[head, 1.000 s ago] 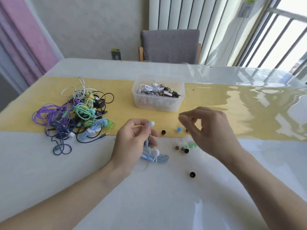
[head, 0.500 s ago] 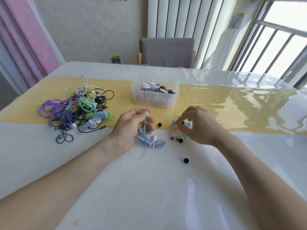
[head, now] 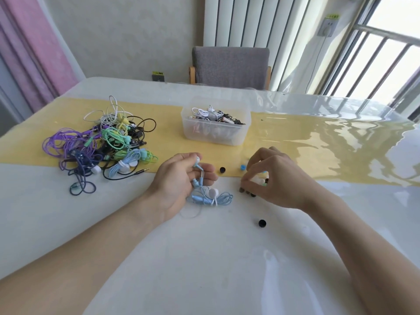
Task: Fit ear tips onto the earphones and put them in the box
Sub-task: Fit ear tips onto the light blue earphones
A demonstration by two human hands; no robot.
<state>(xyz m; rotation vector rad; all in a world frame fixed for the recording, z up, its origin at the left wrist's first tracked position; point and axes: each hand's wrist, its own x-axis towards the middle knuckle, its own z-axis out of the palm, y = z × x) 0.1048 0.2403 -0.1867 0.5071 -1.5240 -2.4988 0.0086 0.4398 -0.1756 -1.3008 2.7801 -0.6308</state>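
A clear plastic box (head: 215, 130) stands on the yellow runner (head: 295, 142), far of both hands and about mid-counter; it is lidless and holds a jumble of white and black earphones reaching near its rim. To its left, well apart, lies a tangled pile of earphones (head: 100, 144) in purple, green, white, black, navy and pale blue.

The counter (head: 204, 258) has a wide bare glossy stretch on the near side around the forearms. Its far edge runs just before a grey chair (head: 230, 64), and the right edge curves toward the window.

The left hand (head: 181, 180) has its grip curled round one pale blue earphone (head: 197, 160), the white bud sticking up between thumb and fingers; the rest of that cable, with a second white bud, lies coiled on the counter beside the palm. The right hand (head: 272, 178) is bunched over a small cluster of ear tips (head: 261, 181), fingertips drawn together in a pinch; whether a tip is actually held I cannot tell.

Loose ear tips seen plainly: one black tip (head: 222, 170) between the hands, one blue tip (head: 243, 167) just right of it, one black tip nearer (head: 262, 223); those under the fingers cannot be counted.
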